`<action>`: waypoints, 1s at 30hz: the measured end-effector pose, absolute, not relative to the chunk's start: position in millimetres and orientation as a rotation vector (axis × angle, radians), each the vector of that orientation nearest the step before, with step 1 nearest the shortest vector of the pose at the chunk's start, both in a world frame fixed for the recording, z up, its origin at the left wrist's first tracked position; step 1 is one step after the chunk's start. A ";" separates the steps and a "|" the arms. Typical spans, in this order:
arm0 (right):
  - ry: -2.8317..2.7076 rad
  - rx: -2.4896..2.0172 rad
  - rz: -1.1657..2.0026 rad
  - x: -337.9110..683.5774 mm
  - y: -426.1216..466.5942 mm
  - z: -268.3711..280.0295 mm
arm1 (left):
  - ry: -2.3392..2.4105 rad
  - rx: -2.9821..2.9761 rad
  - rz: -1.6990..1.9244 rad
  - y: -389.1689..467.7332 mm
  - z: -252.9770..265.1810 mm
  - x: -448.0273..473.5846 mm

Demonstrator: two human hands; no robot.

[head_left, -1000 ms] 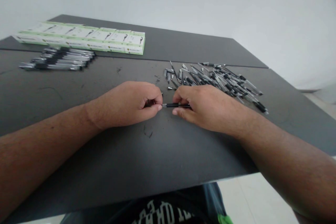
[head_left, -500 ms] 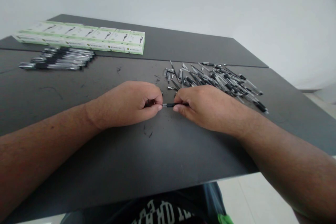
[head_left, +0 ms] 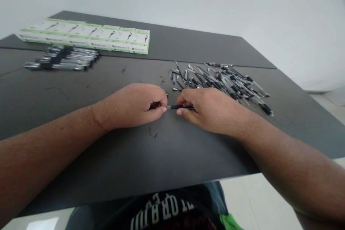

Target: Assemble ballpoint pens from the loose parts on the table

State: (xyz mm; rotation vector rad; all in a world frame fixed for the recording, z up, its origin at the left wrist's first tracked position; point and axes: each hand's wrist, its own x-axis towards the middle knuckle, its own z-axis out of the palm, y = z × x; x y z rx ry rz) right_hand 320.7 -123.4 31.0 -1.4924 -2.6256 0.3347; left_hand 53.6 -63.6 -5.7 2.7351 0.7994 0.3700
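Right fingers (head_left: 183, 112) loosened around pen (head_left: 176, 107); left fingers (head_left: 161, 110) pinching its end; table edge (head_left: 134, 192) well apart.

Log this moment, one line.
left hand: pinching black-grip pen at clear end | right hand: holding same pen | pen parts: beyond right hand

I see a row of white and green boxes (head_left: 84, 34), which lie close together at the far left of the dark grey tabletop (head_left: 129, 165), some thin dark marks (head_left: 123, 69) on its surface, a pale wall (head_left: 188, 0) behind, and light floor tiles (head_left: 260, 201) below.
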 end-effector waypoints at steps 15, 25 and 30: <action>-2.644 -1.514 0.470 319.1 -125.4 32.0 | 0.698 2.689 0.443 -63.3 -13.1 50.8; -2.619 -1.472 0.507 320.6 -125.9 31.4 | 0.682 2.670 0.457 -65.3 -13.1 48.8; -2.623 -1.461 0.520 321.8 -126.5 30.6 | 0.684 2.657 0.449 -65.3 -13.6 47.9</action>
